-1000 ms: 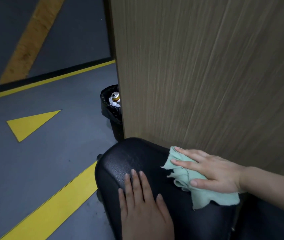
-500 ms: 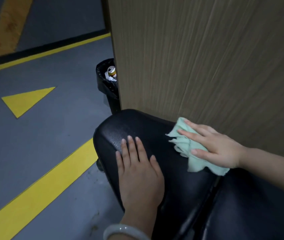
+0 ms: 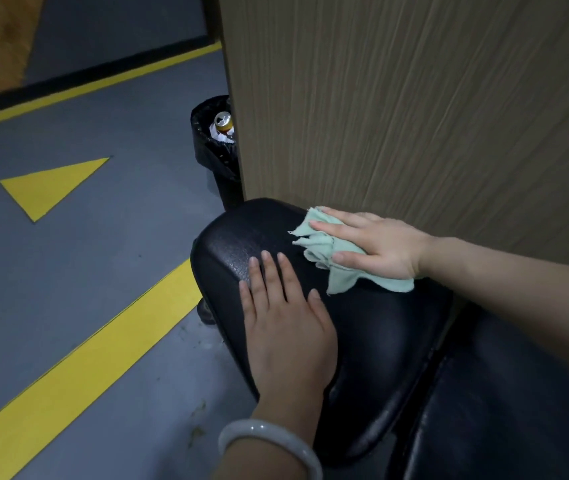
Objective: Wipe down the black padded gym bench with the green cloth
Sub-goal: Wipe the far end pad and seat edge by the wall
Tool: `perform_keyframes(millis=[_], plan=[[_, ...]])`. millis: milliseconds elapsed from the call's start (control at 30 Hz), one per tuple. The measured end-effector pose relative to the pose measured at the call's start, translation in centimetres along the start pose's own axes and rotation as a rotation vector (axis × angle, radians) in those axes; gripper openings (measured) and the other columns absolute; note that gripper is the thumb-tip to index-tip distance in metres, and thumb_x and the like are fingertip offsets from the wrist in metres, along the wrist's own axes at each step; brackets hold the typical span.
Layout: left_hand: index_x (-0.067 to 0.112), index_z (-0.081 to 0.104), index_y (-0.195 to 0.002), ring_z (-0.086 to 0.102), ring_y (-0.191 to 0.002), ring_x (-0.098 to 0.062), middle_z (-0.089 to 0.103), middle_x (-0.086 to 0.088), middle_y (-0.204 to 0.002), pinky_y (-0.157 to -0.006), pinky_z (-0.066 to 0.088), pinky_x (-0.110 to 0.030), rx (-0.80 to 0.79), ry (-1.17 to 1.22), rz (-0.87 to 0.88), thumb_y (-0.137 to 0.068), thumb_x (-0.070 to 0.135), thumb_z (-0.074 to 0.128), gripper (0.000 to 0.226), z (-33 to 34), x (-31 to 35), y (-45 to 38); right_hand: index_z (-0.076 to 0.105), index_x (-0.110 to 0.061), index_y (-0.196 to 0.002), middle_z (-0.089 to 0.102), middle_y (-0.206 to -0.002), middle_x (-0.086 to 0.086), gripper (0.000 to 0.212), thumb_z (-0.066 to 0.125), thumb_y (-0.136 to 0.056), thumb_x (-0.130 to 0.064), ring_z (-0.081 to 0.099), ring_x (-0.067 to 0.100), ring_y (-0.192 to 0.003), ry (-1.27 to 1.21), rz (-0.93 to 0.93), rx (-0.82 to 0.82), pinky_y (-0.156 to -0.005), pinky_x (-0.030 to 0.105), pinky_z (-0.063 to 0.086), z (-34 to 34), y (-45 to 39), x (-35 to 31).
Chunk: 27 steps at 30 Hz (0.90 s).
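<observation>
The black padded gym bench (image 3: 373, 334) runs from the centre to the lower right, with a gap between its end pad and a second pad (image 3: 504, 417). A crumpled green cloth (image 3: 324, 251) lies on the far side of the end pad, beside the wooden panel. My right hand (image 3: 376, 247) presses flat on the cloth with straight fingers. My left hand (image 3: 286, 323) lies flat on the pad's near side, fingers straight, a pale bangle on its wrist.
A tall wood-grain panel (image 3: 414, 105) stands right behind the bench. A black bin (image 3: 213, 157) holding a can and paper sits at the panel's left corner. The grey floor (image 3: 85, 271) to the left carries yellow lines and a yellow triangle.
My right hand has slid the cloth along the pad's far edge next to the panel. My left hand stays flat on the pad. The view has dropped lower, showing my left wrist and bangle.
</observation>
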<state>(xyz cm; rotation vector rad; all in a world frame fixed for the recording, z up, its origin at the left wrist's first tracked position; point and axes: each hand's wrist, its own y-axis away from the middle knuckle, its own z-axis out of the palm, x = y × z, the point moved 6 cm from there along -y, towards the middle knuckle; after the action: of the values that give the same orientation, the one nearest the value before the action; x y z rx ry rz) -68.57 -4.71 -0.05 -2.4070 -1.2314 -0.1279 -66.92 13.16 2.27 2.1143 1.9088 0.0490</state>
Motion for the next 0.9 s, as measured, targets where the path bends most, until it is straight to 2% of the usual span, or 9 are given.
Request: perform_keyframes(millis=[133,233,300,400,567,667,733,800,900], plan=[[-0.001,0.037,-0.143,0.027,-0.142,-0.030,0.036,-0.018,-0.150,-0.114,0.011,-0.044,0.004,0.027,-0.005,-0.094,0.033,0.024,0.062,-0.2,-0.1,-0.1,-0.007,-0.066,-0.138,-0.019,-0.154,-0.029,0.064,0.007,-0.078,-0.080,0.002,0.013,-0.145,-0.008,0.106,0.067,-0.111,0.048,0.026,0.9,5.0,0.8],[-0.001,0.036,-0.144,0.025,-0.143,-0.030,0.034,-0.018,-0.151,-0.115,0.007,-0.042,0.010,0.063,-0.015,-0.094,0.034,0.025,0.062,-0.2,0.0,-0.1,-0.007,-0.070,-0.134,-0.024,-0.151,-0.032,0.062,0.010,-0.075,-0.081,-0.008,0.010,-0.145,-0.081,0.179,0.060,-0.110,0.044,0.026,1.7,8.4,1.2],[0.000,0.036,-0.144,0.025,-0.143,-0.030,0.034,-0.018,-0.150,-0.115,0.008,-0.043,0.004,0.062,-0.019,-0.094,0.034,0.025,0.062,-0.1,-0.1,0.0,-0.005,-0.070,-0.134,-0.024,-0.150,-0.032,0.063,0.012,-0.074,-0.082,-0.006,0.009,-0.144,-0.099,0.183,0.036,-0.109,0.040,0.028,1.8,8.5,1.4],[-0.001,0.037,-0.143,0.027,-0.142,-0.031,0.035,-0.019,-0.149,-0.114,0.010,-0.044,-0.002,0.052,-0.014,-0.094,0.033,0.025,0.061,0.0,-0.1,0.0,-0.003,-0.068,-0.137,-0.016,-0.155,-0.027,0.066,0.016,-0.075,-0.084,0.007,0.014,-0.144,-0.143,0.184,0.010,-0.115,0.041,0.022,1.2,6.3,2.6],[-0.001,0.037,-0.143,0.027,-0.141,-0.032,0.036,-0.020,-0.149,-0.114,0.011,-0.045,-0.002,0.060,-0.004,-0.094,0.033,0.025,0.061,0.0,0.0,0.0,-0.001,-0.070,-0.136,0.008,-0.159,-0.017,0.064,0.017,-0.076,-0.084,0.014,0.009,-0.145,-0.236,0.210,0.047,-0.117,0.043,0.021,0.7,4.1,3.4],[-0.001,0.037,-0.143,0.026,-0.142,-0.032,0.035,-0.020,-0.149,-0.115,0.009,-0.044,-0.001,0.080,-0.007,-0.094,0.033,0.025,0.061,-0.1,0.1,0.1,-0.002,-0.070,-0.136,0.006,-0.159,-0.019,0.066,0.011,-0.073,-0.088,0.020,0.020,-0.144,-0.212,0.350,0.115,-0.115,0.047,0.023,1.2,5.4,2.9],[-0.001,0.037,-0.143,0.026,-0.142,-0.032,0.034,-0.020,-0.150,-0.115,0.009,-0.044,0.003,0.093,-0.012,-0.094,0.033,0.025,0.061,-0.2,0.0,0.0,0.001,-0.066,-0.139,0.002,-0.159,-0.021,0.064,0.016,-0.080,-0.083,0.018,0.022,-0.142,-0.235,0.474,0.155,-0.111,0.045,0.027,1.5,6.4,2.4],[-0.001,0.036,-0.144,0.025,-0.143,-0.031,0.033,-0.019,-0.150,-0.115,0.007,-0.044,-0.001,0.098,-0.018,-0.094,0.033,0.025,0.062,-0.2,0.0,0.0,0.004,-0.062,-0.142,-0.002,-0.158,-0.022,0.062,0.021,-0.085,-0.075,0.014,0.024,-0.141,-0.259,0.595,0.203,-0.106,0.047,0.029,1.8,7.2,1.3],[-0.001,0.034,-0.144,0.023,-0.143,-0.030,0.032,-0.018,-0.151,-0.115,0.006,-0.043,-0.013,0.091,-0.020,-0.095,0.034,0.023,0.062,-0.2,-0.1,0.1,0.002,-0.059,-0.144,-0.011,-0.159,-0.020,0.063,0.020,-0.085,-0.074,0.001,0.031,-0.143,-0.294,0.743,0.252,-0.105,0.053,0.028,2.7,8.1,-0.8]])
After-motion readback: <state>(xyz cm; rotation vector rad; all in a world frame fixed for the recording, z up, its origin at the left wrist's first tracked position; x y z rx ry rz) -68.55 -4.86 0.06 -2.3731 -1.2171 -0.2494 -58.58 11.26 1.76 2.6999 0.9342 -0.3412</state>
